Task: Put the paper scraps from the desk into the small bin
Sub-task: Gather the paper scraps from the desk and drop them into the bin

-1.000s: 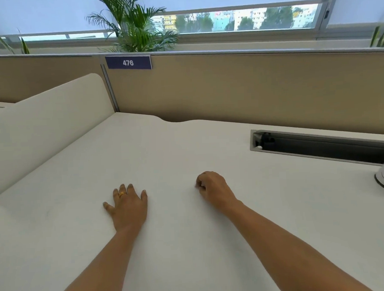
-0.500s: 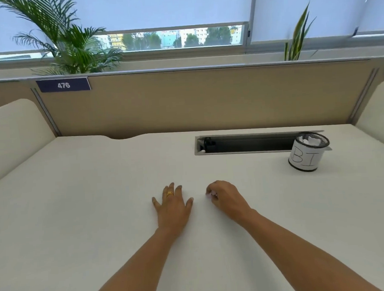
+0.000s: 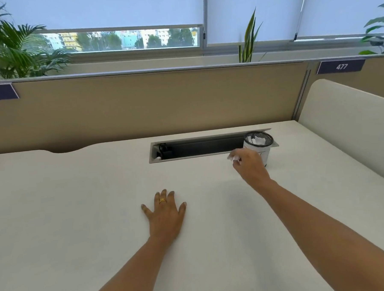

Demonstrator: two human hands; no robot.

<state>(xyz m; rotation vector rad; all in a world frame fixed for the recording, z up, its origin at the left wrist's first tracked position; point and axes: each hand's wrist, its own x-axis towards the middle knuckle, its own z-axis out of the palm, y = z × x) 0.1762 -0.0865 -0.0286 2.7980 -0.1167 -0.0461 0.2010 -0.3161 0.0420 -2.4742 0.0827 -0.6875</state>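
The small bin [image 3: 267, 151] is a round mesh cup with a white wrap, standing at the back right of the white desk [image 3: 78, 207]. White paper scraps [image 3: 258, 140] lie inside it. My right hand [image 3: 250, 165] is raised just in front and left of the bin, fingers pinched on a small white paper scrap [image 3: 233, 157]. Flat on the desk nearer to me rests my left hand [image 3: 165, 213], fingers spread, a gold ring on one finger, holding nothing.
A long open cable slot [image 3: 198, 148] runs along the back of the desk, right beside the bin. A tan partition [image 3: 162, 102] stands behind, and a cream side divider [image 3: 350, 123] rises at the right. Plants line the window sill.
My right hand has lifted off the desk middle and travelled right and back to the bin, carrying the scrap. The view has swung to the right. The left hand stays flat.
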